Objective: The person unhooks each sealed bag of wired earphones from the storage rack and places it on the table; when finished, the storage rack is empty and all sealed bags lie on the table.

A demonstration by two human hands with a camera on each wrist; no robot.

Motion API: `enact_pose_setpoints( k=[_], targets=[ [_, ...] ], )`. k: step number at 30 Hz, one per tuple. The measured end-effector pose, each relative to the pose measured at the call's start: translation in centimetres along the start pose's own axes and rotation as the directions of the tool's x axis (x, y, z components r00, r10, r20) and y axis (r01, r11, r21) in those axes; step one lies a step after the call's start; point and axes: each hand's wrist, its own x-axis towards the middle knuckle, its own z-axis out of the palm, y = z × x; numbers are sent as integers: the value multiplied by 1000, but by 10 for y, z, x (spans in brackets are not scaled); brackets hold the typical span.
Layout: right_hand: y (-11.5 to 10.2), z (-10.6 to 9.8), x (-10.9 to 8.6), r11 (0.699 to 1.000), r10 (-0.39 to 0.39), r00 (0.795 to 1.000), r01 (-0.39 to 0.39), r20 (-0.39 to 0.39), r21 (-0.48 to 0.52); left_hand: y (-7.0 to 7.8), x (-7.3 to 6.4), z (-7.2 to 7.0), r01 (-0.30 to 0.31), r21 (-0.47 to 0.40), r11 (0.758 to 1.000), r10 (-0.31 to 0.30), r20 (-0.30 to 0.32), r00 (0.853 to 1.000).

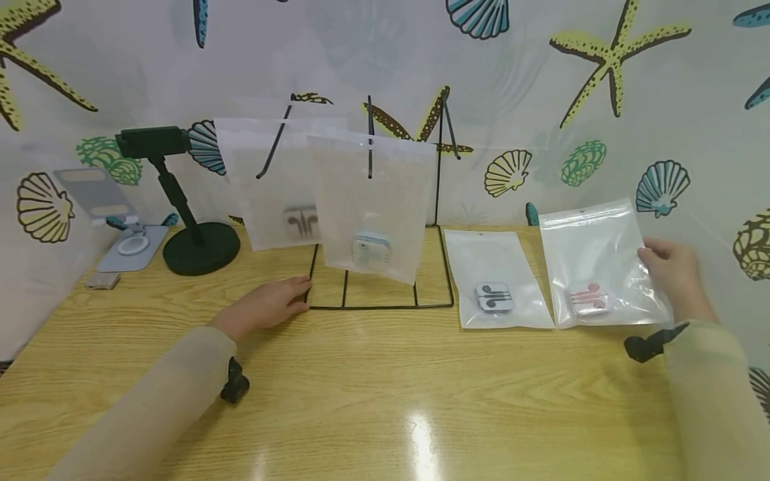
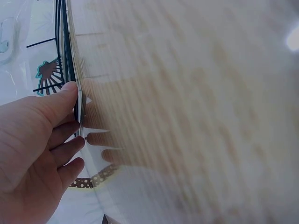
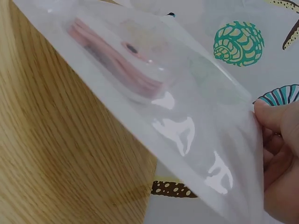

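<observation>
My left hand [image 1: 271, 307] holds the front left corner of a black wire display rack [image 1: 385, 307]; in the left wrist view the thumb [image 2: 70, 88] lies along the wire with the fingers curled behind it. Two frosted bags hang on the rack's prongs, a front bag [image 1: 373, 200] with a white earphone case and a bag behind it [image 1: 265, 180] with dark earphones. At the right, my right hand [image 1: 676, 277] pinches the side edge of a clear zip bag [image 1: 601, 254], which leans up from the table. Pink earphones [image 3: 117, 65] in a case show through its plastic.
Between rack and held bag lies another zip bag [image 1: 493, 267] with black earphones. A dark green stand [image 1: 201, 247] and a grey folding phone stand [image 1: 132, 247] are at the left back, beside a small grey block [image 1: 103, 280]. A shell-patterned cloth [image 1: 523, 100] backs the wooden table.
</observation>
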Motion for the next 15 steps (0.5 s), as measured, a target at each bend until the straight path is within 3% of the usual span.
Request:
enact_pose_setpoints(
  k=[15],
  targets=[
    [12, 8, 0, 1000, 0, 997, 2, 75, -29, 1, -1, -1, -8, 5, 1000, 8, -9, 1000]
  ],
)
